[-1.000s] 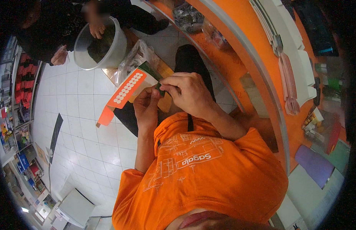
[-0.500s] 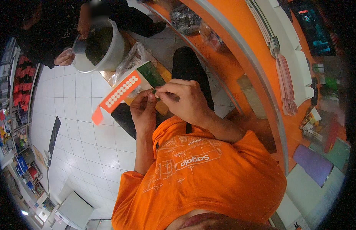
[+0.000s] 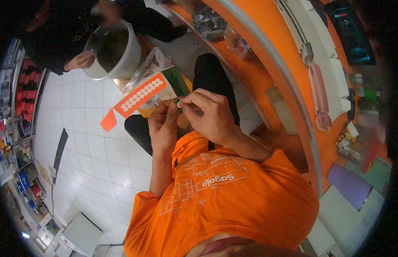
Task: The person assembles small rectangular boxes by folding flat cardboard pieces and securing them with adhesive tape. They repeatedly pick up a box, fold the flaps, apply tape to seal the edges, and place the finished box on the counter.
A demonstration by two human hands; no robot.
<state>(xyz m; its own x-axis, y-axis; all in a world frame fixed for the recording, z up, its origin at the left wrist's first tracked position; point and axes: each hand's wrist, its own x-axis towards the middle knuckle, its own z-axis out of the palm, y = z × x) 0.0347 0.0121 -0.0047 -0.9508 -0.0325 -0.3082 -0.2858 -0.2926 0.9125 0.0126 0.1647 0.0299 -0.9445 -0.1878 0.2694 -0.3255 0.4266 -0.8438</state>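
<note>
My left hand (image 3: pixel 161 124) and my right hand (image 3: pixel 212 115) meet fingertip to fingertip in front of my lap. Both are closed in a pinch around a small green piece (image 3: pixel 178 103), mostly covered by the fingers; whether it belongs to the box behind cannot be told. Just beyond my fingertips is an open carton box (image 3: pixel 144 93), with a long orange flap dotted in white and a dark green panel. A crumpled clear plastic bag (image 3: pixel 156 62) lies against its far side.
A large whitish bucket (image 3: pixel 132 49) with dark green contents stands beyond the box. Another person's hand (image 3: pixel 80 61) is at its left rim, pinching something thin and clear. On my right curves an orange counter (image 3: pixel 267 51) with shelves beneath. White tiled floor (image 3: pixel 96 141) lies left.
The carton box has shifted a little right, its orange flap turning slightly. My hands have moved slightly, still pinching. The other person's hand has moved right, toward the bucket's rim.
</note>
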